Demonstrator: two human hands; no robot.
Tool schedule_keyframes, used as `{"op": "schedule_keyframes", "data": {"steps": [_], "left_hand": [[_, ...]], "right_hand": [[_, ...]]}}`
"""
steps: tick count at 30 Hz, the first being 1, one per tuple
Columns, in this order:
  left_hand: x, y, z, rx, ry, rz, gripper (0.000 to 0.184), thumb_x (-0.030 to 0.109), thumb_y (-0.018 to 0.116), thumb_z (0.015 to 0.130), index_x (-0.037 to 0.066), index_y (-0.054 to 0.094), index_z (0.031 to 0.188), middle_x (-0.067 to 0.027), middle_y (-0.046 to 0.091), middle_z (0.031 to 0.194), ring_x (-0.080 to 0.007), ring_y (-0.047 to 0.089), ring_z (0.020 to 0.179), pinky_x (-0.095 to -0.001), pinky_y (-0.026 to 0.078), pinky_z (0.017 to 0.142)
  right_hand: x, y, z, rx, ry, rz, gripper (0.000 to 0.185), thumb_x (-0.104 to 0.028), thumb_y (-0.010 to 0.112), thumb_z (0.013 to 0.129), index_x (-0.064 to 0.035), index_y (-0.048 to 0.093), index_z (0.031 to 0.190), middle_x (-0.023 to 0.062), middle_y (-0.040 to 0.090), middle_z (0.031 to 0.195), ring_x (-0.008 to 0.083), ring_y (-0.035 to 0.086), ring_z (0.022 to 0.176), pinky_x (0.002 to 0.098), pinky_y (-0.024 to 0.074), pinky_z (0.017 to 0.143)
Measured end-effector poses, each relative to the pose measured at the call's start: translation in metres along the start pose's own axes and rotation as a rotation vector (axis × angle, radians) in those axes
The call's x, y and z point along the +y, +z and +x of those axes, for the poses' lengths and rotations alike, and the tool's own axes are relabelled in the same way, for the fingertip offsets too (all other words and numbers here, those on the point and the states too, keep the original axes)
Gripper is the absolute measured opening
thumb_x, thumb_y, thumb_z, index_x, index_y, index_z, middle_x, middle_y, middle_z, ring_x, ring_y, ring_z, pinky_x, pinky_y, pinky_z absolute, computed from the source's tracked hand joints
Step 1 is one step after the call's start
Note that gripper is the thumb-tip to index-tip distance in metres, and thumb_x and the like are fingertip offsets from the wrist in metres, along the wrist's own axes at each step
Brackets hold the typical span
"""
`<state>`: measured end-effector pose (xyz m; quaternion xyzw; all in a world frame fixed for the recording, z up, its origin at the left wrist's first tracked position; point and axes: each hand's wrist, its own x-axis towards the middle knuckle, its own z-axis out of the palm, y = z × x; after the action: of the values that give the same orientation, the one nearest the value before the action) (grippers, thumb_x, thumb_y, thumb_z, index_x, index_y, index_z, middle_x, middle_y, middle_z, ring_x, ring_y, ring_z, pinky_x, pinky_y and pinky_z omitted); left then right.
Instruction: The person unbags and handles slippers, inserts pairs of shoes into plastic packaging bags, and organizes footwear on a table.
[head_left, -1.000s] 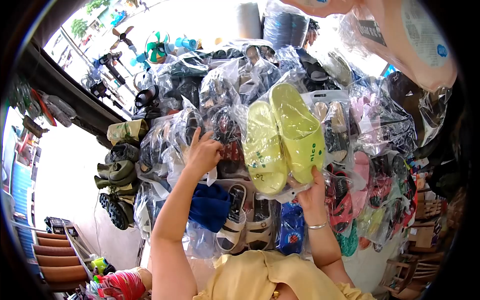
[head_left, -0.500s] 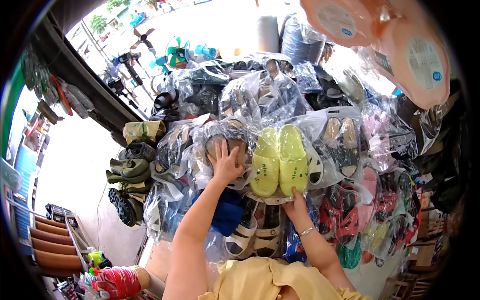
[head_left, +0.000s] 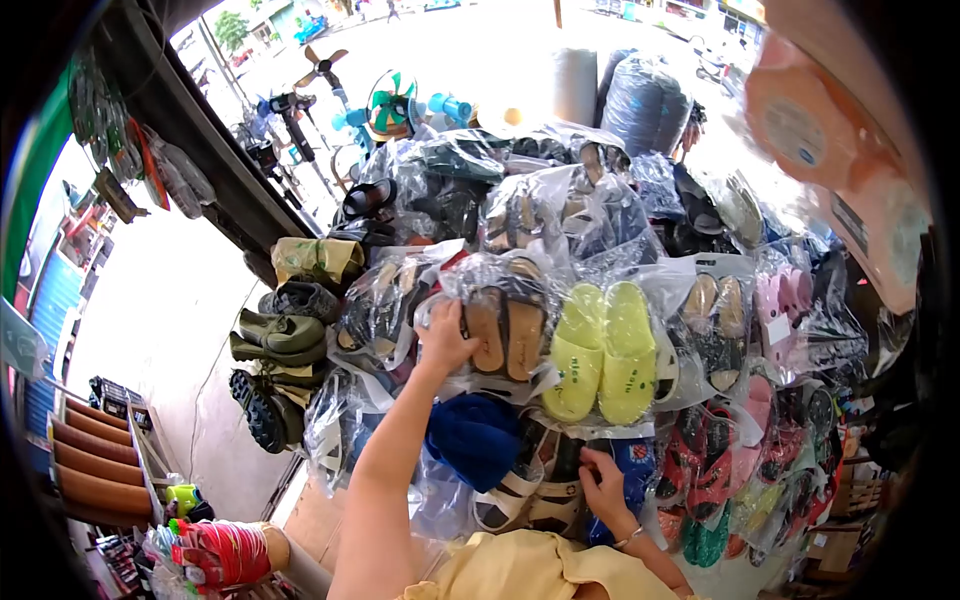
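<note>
My left hand [head_left: 447,338] is closed at the left edge of a clear plastic bag holding brown-and-black sandals [head_left: 505,335], its thumb lying toward them. Just right of that bag, lime-green slippers [head_left: 602,352] lie side by side in clear plastic. Below the slippers, my right hand [head_left: 606,488] has its fingers bent together beside a blue packet [head_left: 634,468] and strappy white-and-dark sandals [head_left: 553,490]; whether it pinches anything is hidden. A dark blue cloth-like item [head_left: 474,440] sits beneath my left hand's bag.
Bagged footwear covers the sloping display, with red sandals [head_left: 703,445] at right and olive shoes [head_left: 283,335] at left. Peach plastic wares [head_left: 815,120] hang at upper right. Fans [head_left: 390,103] stand behind. A spool of red cord [head_left: 230,553] is at lower left.
My left hand has slid from on top of the brown-and-black sandals to their bag's left edge. My right hand has left the green slippers' lower edge and dropped lower. The view has shifted.
</note>
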<state>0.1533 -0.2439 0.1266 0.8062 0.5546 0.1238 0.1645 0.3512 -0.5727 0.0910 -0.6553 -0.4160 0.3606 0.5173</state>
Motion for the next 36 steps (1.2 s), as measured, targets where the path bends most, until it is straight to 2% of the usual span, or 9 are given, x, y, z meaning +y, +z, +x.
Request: {"op": "schedule_keyframes", "data": {"steps": [3, 12, 16, 19, 22, 24, 28, 32, 36], "left_hand": [[-0.001, -0.007, -0.001, -0.019, 0.031, 0.084, 0.086, 0.045, 0.072, 0.067, 0.008, 0.038, 0.136, -0.0142, 0.045, 0.134, -0.0271, 0.037, 0.129, -0.0685, 0.020, 0.098], [0.032, -0.046, 0.093, -0.010, 0.061, 0.204, 0.103, 0.063, 0.070, 0.062, 0.016, 0.028, 0.143, -0.0172, 0.043, 0.137, -0.0339, 0.038, 0.128, -0.0601, 0.022, 0.100], [0.031, -0.020, 0.143, -0.477, 0.203, -0.036, 0.107, 0.063, 0.072, 0.057, 0.015, 0.029, 0.142, -0.0172, 0.037, 0.142, -0.0336, 0.034, 0.131, -0.0495, 0.023, 0.108], [0.032, -0.009, 0.165, -0.396, 0.164, 0.158, 0.090, 0.060, 0.073, 0.060, 0.009, 0.050, 0.130, -0.0173, 0.054, 0.126, -0.0287, 0.052, 0.114, -0.0398, 0.039, 0.097], [0.027, -0.016, 0.173, -0.702, 0.146, -0.192, 0.059, 0.049, 0.073, 0.068, 0.003, 0.066, 0.105, -0.0132, 0.066, 0.094, -0.0194, 0.061, 0.087, -0.0321, 0.046, 0.078], [0.019, -0.027, 0.164, -0.547, 0.204, -0.445, 0.035, 0.034, 0.068, 0.078, 0.000, 0.069, 0.088, -0.0065, 0.065, 0.074, -0.0131, 0.057, 0.070, -0.0289, 0.046, 0.067], [-0.003, -0.103, 0.148, -0.209, 0.150, -0.645, 0.011, 0.014, 0.057, 0.087, 0.005, 0.063, 0.085, 0.0013, 0.059, 0.076, -0.0075, 0.051, 0.070, -0.0246, 0.044, 0.063], [-0.062, -0.135, 0.170, 0.292, -0.015, -1.472, 0.010, 0.011, 0.055, 0.091, 0.011, 0.055, 0.081, 0.0026, 0.057, 0.081, -0.0085, 0.052, 0.070, -0.0227, 0.043, 0.062], [-0.061, -0.109, 0.181, 0.649, -0.350, -1.589, 0.010, 0.014, 0.050, 0.090, 0.006, 0.055, 0.091, -0.0025, 0.057, 0.080, -0.0119, 0.054, 0.069, -0.0273, 0.046, 0.060]], "right_hand": [[-0.006, 0.007, 0.003, -0.121, -0.399, -0.424, 0.030, -0.002, 0.062, 0.077, -0.0035, 0.061, 0.107, 0.0164, 0.062, 0.096, 0.0341, 0.060, 0.087, 0.0388, 0.0496, 0.078], [-0.003, 0.014, 0.004, -0.141, -0.362, -0.594, 0.027, -0.002, 0.062, 0.074, -0.0064, 0.064, 0.100, 0.0120, 0.063, 0.089, 0.0306, 0.059, 0.079, 0.0385, 0.0486, 0.070], [-0.007, 0.015, 0.007, -0.159, -0.353, -0.608, 0.025, -0.003, 0.061, 0.073, -0.0074, 0.065, 0.098, 0.0099, 0.063, 0.088, 0.0301, 0.059, 0.078, 0.0377, 0.0488, 0.071], [0.002, 0.017, 0.009, -0.149, -0.361, -0.627, 0.025, -0.004, 0.062, 0.072, -0.0085, 0.066, 0.096, 0.0088, 0.063, 0.088, 0.0286, 0.059, 0.078, 0.0371, 0.0488, 0.071], [-0.001, 0.016, 0.008, -0.146, -0.363, -0.639, 0.025, -0.005, 0.062, 0.071, -0.0091, 0.067, 0.094, 0.0076, 0.063, 0.087, 0.0274, 0.058, 0.078, 0.0365, 0.0487, 0.070], [-0.005, 0.017, 0.010, -0.136, -0.364, -0.643, 0.023, -0.002, 0.062, 0.071, -0.0082, 0.067, 0.092, 0.0080, 0.064, 0.087, 0.0283, 0.059, 0.077, 0.0366, 0.0488, 0.068], [-0.008, 0.016, 0.013, -0.164, -0.342, -0.642, 0.023, -0.003, 0.062, 0.071, -0.0091, 0.067, 0.092, 0.0073, 0.063, 0.089, 0.0280, 0.059, 0.079, 0.0369, 0.0486, 0.070], [-0.009, 0.016, 0.016, -0.177, -0.321, -0.644, 0.022, -0.003, 0.062, 0.071, -0.0092, 0.067, 0.091, 0.0071, 0.063, 0.089, 0.0279, 0.059, 0.079, 0.0370, 0.0486, 0.070], [-0.008, 0.018, 0.017, -0.176, -0.318, -0.644, 0.021, -0.004, 0.062, 0.071, -0.0087, 0.067, 0.091, 0.0072, 0.063, 0.088, 0.0282, 0.059, 0.079, 0.0372, 0.0485, 0.070]]}}
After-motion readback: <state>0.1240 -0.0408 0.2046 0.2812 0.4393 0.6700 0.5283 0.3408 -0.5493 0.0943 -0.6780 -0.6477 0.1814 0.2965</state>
